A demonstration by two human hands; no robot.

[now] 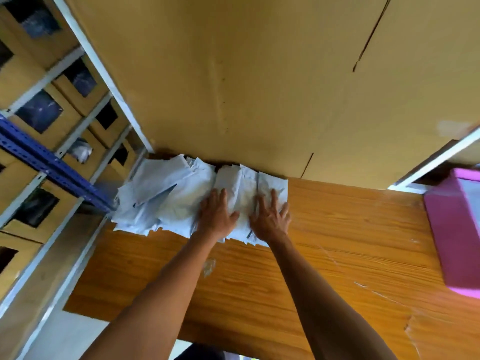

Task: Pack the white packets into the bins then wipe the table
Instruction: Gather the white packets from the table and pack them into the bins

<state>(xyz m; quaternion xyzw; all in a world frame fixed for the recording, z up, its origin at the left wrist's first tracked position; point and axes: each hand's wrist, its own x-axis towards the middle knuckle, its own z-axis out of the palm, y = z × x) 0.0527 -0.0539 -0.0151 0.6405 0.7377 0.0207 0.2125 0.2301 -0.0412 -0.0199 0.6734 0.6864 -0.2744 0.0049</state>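
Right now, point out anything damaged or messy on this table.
The white packets lie in a loose, crumpled heap against the cardboard wall, spilling past the table's left edge. The wooden table has torn, peeling patches near its right side.

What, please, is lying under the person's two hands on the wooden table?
Both the left hand and right hand rest flat on a pile of white packets on the table. Anything beneath the pile is hidden.

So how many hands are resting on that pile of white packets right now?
2. The left hand lies flat on the middle of the pile of white packets; the right hand lies flat on its right end, on the wooden table.
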